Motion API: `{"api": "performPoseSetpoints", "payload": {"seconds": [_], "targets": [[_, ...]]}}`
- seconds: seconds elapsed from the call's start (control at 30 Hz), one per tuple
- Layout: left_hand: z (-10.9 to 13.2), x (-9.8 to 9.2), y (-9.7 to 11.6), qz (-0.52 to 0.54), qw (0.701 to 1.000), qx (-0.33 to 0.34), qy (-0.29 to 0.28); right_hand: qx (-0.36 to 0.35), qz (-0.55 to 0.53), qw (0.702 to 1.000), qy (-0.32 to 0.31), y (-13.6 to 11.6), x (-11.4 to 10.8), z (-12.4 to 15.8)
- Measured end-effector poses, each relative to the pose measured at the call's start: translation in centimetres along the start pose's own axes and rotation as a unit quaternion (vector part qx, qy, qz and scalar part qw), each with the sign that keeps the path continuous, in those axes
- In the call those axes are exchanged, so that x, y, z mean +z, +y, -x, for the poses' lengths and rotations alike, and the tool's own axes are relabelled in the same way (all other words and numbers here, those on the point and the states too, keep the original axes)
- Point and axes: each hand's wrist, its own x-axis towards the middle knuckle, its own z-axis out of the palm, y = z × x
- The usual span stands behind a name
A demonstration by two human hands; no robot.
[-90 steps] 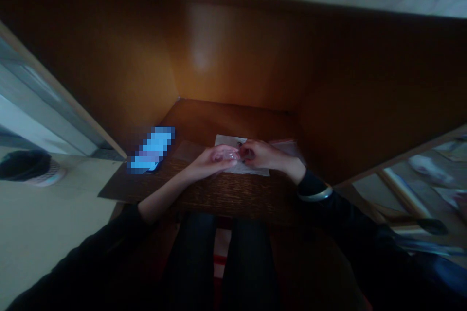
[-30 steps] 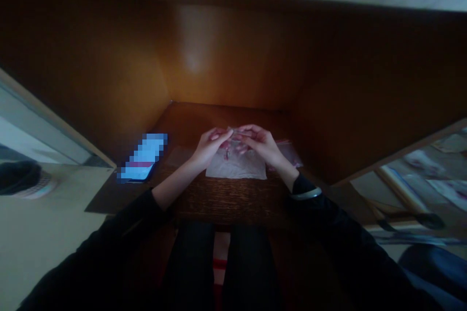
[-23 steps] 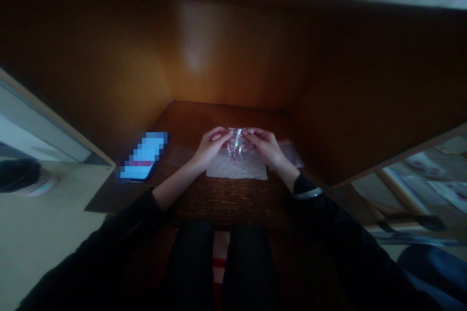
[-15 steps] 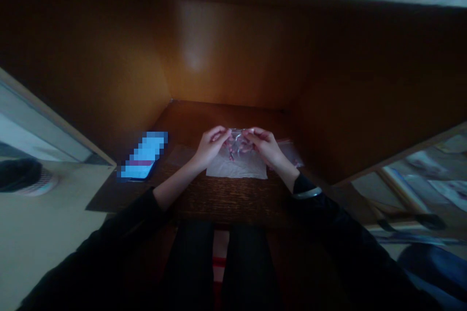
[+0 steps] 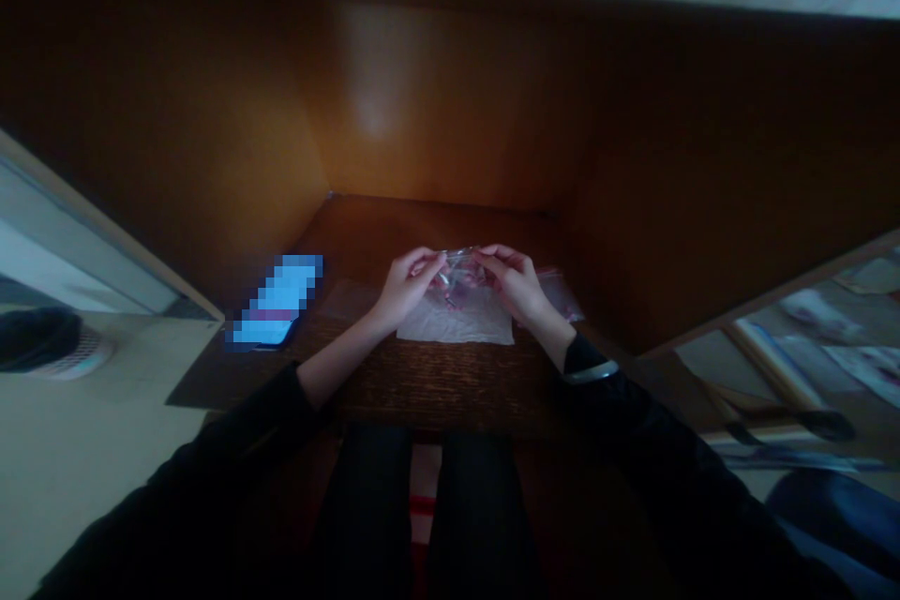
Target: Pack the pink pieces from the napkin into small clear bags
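The left hand (image 5: 406,286) and right hand (image 5: 514,283) are grasping a clear plastic bag (image 5: 460,267) in their fingertips, holding it just above a white sheet (image 5: 454,330), with a second bag (image 5: 561,294) lying right of the grip.

Brown wooden panels (image 5: 450,103) enclose a dark desk (image 5: 436,398), beside what seems pale flooring (image 5: 84,478).

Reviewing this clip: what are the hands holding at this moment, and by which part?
Both hands hold a small clear plastic bag. The left hand and right hand pinch its opposite sides near the top edge; the exact finger grip is too dim to tell.
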Motion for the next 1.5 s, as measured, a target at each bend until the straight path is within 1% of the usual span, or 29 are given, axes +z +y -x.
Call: {"api": "performPoseSetpoints", "payload": {"seconds": [0.07, 0.2, 0.33, 0.43, 0.63, 0.9, 0.97, 1.07, 1.13, 1.2, 1.27, 1.37, 1.5], "targets": [[0.1, 0.0, -0.1, -0.017, 1.000, 0.006, 0.005, -0.008, 0.015, 1.000, 0.000, 0.0, 0.0, 0.0], [0.1, -0.1, -0.1, -0.041, 0.999, 0.023, 0.008, 0.003, 0.007, 1.000, -0.004, 0.1, 0.0, 0.1], [0.0, -0.1, -0.1, -0.047, 0.999, 0.020, 0.011, 0.006, 0.009, 1.000, -0.029, 0.4, 0.1, 0.2], [-0.1, 0.1, -0.3, -0.037, 0.999, 0.014, 0.014, 0.002, 0.021, 0.999, -0.035, 0.5, 0.2, 0.2], [0.0, 0.3, -0.5, -0.062, 0.997, 0.026, -0.030, -0.016, 0.058, 0.996, -0.060, 0.9, 0.0, 0.0], [0.2, 0.0, -0.3, -0.044, 0.997, 0.023, -0.063, -0.019, 0.088, 0.992, -0.094, 0.9, 0.0, 0.2], [0.2, 0.1, -0.3, -0.044, 0.997, 0.017, -0.058, -0.018, 0.091, 0.990, -0.107, 0.8, 0.0, 0.3], [0.0, 0.4, -0.3, -0.034, 0.999, 0.002, -0.034, -0.002, 0.088, 0.988, -0.125, 0.7, -0.1, 0.4], [-0.1, 0.5, -0.2, -0.022, 1.000, -0.009, -0.020, 0.002, 0.081, 0.989, -0.126, 0.8, -0.1, 0.3], [-0.1, 0.4, -0.1, -0.012, 1.000, -0.016, -0.019, 0.001, 0.074, 0.990, -0.121, 0.8, -0.1, 0.3], [-0.1, 0.3, 0.0, -0.015, 0.999, -0.006, -0.029, 0.002, 0.069, 0.992, -0.110, 0.9, -0.1, 0.3], [0.0, 0.1, -0.1, -0.040, 0.998, 0.028, -0.047, 0.016, 0.060, 0.993, -0.098, 0.9, -0.1, 0.3], [0.1, 0.1, -0.4, -0.060, 0.995, 0.049, -0.056, 0.026, 0.056, 0.992, -0.106, 0.8, 0.0, 0.4]]}}
